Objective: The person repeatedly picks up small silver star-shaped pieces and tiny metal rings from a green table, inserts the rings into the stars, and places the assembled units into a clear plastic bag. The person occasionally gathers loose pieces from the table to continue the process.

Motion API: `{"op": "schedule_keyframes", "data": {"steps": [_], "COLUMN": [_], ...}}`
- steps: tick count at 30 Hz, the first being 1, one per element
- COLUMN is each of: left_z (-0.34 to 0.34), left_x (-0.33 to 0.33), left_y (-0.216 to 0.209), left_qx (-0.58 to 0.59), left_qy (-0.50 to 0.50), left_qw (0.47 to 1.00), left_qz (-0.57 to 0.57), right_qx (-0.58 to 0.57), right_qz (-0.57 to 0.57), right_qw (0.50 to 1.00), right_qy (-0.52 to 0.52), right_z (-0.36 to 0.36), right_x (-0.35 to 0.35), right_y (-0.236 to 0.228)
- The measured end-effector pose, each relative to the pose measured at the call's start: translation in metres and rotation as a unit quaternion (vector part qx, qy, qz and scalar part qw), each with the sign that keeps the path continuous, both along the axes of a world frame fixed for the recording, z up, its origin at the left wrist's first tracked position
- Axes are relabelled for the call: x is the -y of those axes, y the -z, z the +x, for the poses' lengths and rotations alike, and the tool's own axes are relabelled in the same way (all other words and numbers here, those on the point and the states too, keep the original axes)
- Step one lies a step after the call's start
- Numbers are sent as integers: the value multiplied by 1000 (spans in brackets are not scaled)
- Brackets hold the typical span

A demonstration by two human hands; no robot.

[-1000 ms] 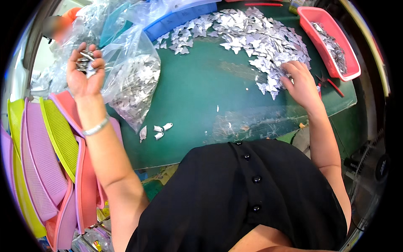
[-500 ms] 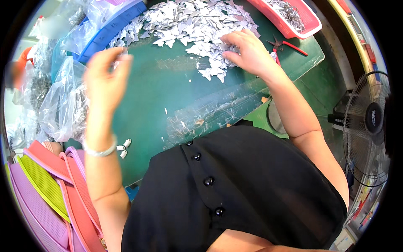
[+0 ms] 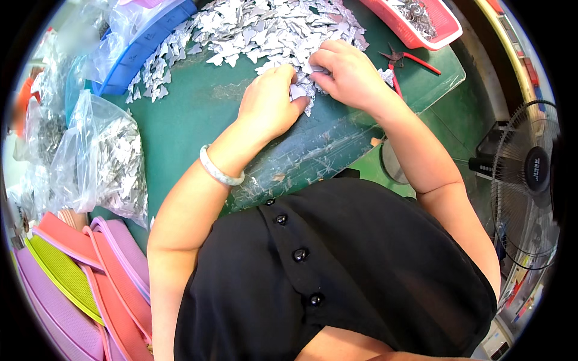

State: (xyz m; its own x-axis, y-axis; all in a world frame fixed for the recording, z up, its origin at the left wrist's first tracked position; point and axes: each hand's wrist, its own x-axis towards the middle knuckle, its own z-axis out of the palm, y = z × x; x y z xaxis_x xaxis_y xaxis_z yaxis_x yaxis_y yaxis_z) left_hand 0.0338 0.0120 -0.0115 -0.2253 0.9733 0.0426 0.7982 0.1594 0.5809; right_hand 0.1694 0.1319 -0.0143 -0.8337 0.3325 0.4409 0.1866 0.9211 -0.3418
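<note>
A heap of flat silver butterfly-shaped pieces (image 3: pixel 259 30) spreads over the far part of the green table (image 3: pixel 186 126). At the heap's near edge my left hand (image 3: pixel 271 99), with a pale bangle (image 3: pixel 220 168) on its wrist, is closed, thumb and fingers around a silver piece (image 3: pixel 297 91). Just to its right, my right hand (image 3: pixel 349 75) has its fingers curled together over the pieces; what lies between its fingertips is hidden. Red-handled pliers (image 3: pixel 421 62) lie with jaws apart right of my right hand.
A pink basket (image 3: pixel 448 37) of metal parts stands far right, a blue tray (image 3: pixel 141 51) far left. Clear bags (image 3: pixel 120 162) of silver pieces sit at the left. Stacked pink, purple and green baskets (image 3: pixel 60 274) stand near left. A black fan (image 3: pixel 527 174) is at the right.
My left hand has swung right from beside the blue tray to the heap's near edge, close to my right hand. The right hand has shifted slightly left and curled more.
</note>
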Motion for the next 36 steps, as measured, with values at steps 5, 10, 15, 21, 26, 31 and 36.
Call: {"op": "schedule_keyframes", "data": {"steps": [5, 10, 15, 21, 26, 31, 36], "left_z": [-4, -5, -5, -5, -3, 1, 2], "left_x": [5, 9, 13, 18, 20, 22, 23], "left_y": [1, 5, 6, -1, -9, -16, -18], "left_qx": [72, 101, 156, 219, 210, 119, 38], "left_qy": [-10, -15, -38, -50, -38, -12, 16], "left_qw": [997, 994, 986, 972, 970, 976, 973], "left_qz": [11, 46, 51, 76, 115, 184, 229], "right_qx": [18, 0, 8, -21, -8, -21, -22], "right_qz": [-5, -42, 4, -186, -347, -394, -392], "right_qw": [1000, 999, 1000, 979, 932, 916, 917], "right_qy": [-20, -7, -12, -86, -103, -73, -61], "right_z": [-1, 0, -2, 4, 8, 8, 5], "right_x": [-1, 3, 4, 7, 13, 20, 25], "right_y": [0, -2, -1, -7, -15, -19, -22]}}
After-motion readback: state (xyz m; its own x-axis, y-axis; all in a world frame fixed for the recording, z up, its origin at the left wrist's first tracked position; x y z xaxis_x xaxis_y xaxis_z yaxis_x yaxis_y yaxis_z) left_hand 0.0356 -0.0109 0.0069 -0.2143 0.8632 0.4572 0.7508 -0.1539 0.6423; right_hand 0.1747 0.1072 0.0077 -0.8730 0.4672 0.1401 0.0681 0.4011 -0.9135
